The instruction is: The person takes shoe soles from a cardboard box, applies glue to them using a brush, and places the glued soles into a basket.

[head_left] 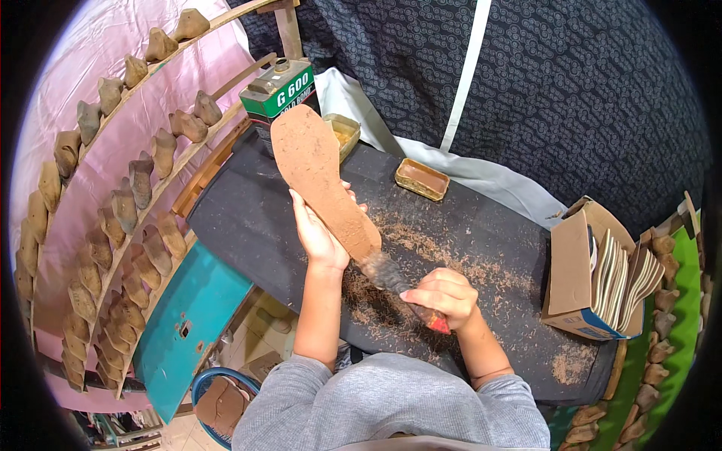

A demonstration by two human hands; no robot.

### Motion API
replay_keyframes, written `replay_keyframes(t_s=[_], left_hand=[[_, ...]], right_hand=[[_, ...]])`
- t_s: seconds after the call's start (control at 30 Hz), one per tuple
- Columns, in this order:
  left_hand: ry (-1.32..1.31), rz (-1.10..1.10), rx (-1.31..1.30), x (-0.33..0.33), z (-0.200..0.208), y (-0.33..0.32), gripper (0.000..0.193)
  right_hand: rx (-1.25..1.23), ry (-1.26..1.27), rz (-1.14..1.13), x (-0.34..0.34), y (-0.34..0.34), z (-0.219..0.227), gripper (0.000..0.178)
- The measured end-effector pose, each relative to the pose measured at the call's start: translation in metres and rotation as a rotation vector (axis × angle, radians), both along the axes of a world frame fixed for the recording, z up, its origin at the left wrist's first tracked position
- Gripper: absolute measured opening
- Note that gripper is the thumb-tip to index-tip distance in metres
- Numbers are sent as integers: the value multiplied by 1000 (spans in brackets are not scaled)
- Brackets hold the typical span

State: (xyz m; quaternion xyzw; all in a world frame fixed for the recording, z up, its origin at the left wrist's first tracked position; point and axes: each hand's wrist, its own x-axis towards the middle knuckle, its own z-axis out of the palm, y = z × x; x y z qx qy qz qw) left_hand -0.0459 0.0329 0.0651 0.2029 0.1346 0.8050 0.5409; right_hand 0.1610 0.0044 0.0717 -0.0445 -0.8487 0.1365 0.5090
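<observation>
Left hand (320,237) is closed around the heel end of a brown shoe sole (320,177), fingers wrapped behind it and thumb at the near edge. The sole is held tilted, its toe end pointing toward 11 o'clock, above the black-covered workbench (248,218).

Right hand (445,295) is clenched in a fist on the red handle of a brush (395,279). The dark bristles point toward 10 o'clock and touch the heel end of the sole, just beside the left hand.

Brown shavings lie scattered on the bench around the hands, densest at 3 o'clock.

A green glue can (280,92) stands at 12 o'clock beyond the sole. A small shallow tin (422,179) sits at 1 o'clock. A cardboard box of insoles (594,274) stands at 3 o'clock. Racks of wooden shoe lasts (124,203) run along 9 o'clock.
</observation>
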Motion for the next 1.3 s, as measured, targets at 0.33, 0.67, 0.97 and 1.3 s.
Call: replay_keyframes(t_s=[0.33, 0.67, 0.97, 1.3], left_hand=[[-48, -86, 85, -6, -1, -1, 53], [-4, -95, 14, 4, -1, 0, 56], [-32, -172, 46, -9, -6, 2, 56], [6, -83, -7, 0, 1, -3, 56]], right_hand=[[-109, 73, -24, 11, 15, 7, 26], [-75, 127, -99, -4, 19, 17, 21], [-154, 189, -16, 9, 15, -15, 20], [-64, 174, -104, -7, 9, -4, 19]])
